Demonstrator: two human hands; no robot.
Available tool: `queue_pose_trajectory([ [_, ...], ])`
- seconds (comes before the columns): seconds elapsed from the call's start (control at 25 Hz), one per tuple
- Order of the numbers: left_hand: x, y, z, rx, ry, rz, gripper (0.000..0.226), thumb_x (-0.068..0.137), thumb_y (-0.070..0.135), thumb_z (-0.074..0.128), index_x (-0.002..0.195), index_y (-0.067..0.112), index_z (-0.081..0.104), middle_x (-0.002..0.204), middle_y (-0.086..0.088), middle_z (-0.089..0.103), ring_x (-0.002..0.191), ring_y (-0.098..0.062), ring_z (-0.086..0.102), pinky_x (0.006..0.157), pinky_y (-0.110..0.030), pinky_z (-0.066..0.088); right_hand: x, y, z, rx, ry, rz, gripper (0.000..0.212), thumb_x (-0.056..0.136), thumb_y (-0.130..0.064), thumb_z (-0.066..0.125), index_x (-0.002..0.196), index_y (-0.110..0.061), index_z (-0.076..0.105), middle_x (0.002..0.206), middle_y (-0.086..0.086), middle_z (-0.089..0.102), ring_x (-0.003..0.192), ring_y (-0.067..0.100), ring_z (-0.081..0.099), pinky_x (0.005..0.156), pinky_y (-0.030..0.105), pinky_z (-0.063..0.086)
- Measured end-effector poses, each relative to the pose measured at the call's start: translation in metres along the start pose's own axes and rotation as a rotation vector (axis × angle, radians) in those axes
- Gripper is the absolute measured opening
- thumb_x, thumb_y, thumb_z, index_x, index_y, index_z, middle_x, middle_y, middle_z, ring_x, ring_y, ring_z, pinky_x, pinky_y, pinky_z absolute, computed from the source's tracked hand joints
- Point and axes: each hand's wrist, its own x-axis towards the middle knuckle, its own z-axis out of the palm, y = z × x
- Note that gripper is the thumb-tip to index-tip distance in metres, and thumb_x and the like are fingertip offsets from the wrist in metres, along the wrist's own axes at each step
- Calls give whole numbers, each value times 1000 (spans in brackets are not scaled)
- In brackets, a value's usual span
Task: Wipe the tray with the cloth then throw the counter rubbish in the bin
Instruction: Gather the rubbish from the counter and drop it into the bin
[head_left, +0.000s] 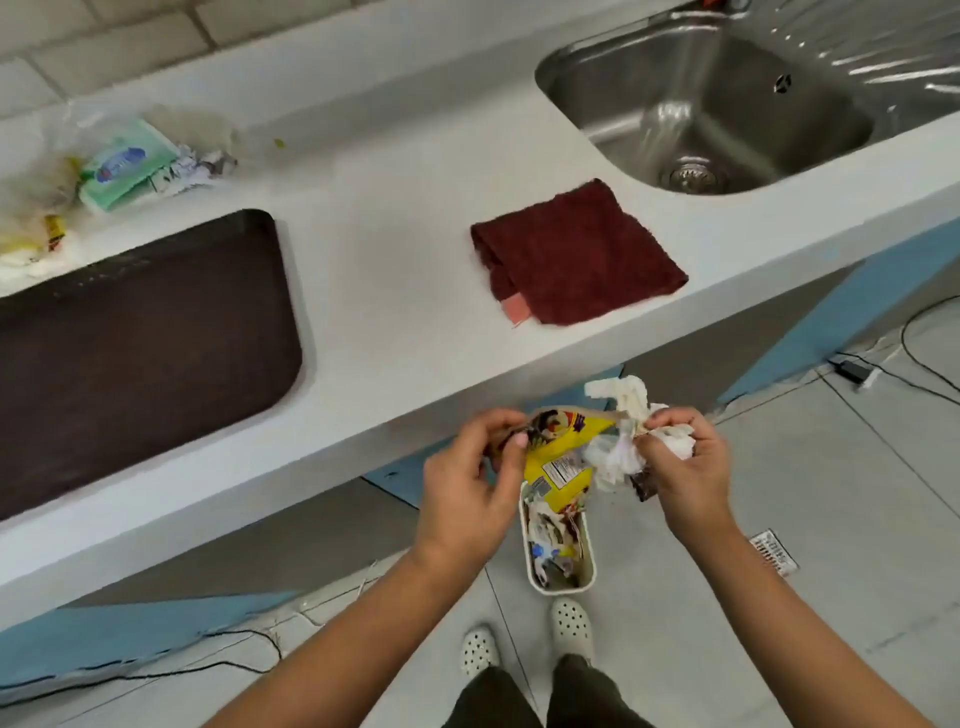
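Observation:
A dark brown tray lies on the white counter at the left. A folded maroon cloth lies on the counter near the sink. Just off the counter's front edge, my left hand pinches a yellow snack wrapper. My right hand grips crumpled white tissue with a dark scrap under it. Both hands hover above a small white bin on the floor, which holds several bits of rubbish.
More rubbish lies at the counter's back left: a green packet, clear plastic bags, crumpled paper, a yellow wrapper. A steel sink sits at the back right. Cables and a power adapter lie on the tiled floor. My feet stand beside the bin.

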Motion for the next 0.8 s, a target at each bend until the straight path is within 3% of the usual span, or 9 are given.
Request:
queue_pose_trajectory([
  [0.12,-28,-55,18,214,-187,-49,21,89,24,51,108,31,57,81,18,63,64,9,55,57,-1,37,-22,57,-9,-58,191,93,31,71,12,61,65,-18,55,64,-18,63,55,-5,56,48,8,43],
  [0.24,-51,-111,36,347,-391,-117,25,94,21,48,114,24,63,101,2,68,78,-2,58,65,-3,40,-37,125,-18,-95,347,218,35,78,16,58,71,-17,54,75,-6,59,67,0,58,55,11,47],
  [0.32,-56,-144,49,362,-446,-258,24,94,16,49,114,18,64,110,0,66,90,-9,60,74,-11,45,-41,167,-23,-86,371,303,36,80,12,58,73,-24,55,80,-1,59,73,17,58,53,21,50],
  [0.4,-61,-178,67,347,-449,-416,24,94,11,49,114,17,62,110,1,64,95,-13,62,80,-18,49,-42,205,-25,-85,404,365,37,80,9,60,75,-28,56,83,0,60,76,22,58,58,24,50],
  [0.48,-66,-212,85,311,-432,-526,24,93,6,48,111,16,61,108,-1,65,94,-21,65,82,-26,52,-40,241,-27,-120,441,410,32,79,11,59,79,-21,56,81,0,60,76,19,57,59,16,50],
  [0.6,-70,-257,113,350,-460,-546,27,92,0,46,110,13,62,108,-6,66,93,-27,65,84,-30,52,-34,290,-31,-185,408,497,22,78,10,58,82,-12,57,79,4,59,73,16,56,53,8,46],
  [0.8,-57,-319,160,492,-461,-483,28,90,-5,42,107,10,60,105,-7,64,94,-26,61,76,-23,43,-24,367,-46,-326,227,607,30,76,6,56,81,-24,58,87,6,60,76,18,55,58,13,43],
])
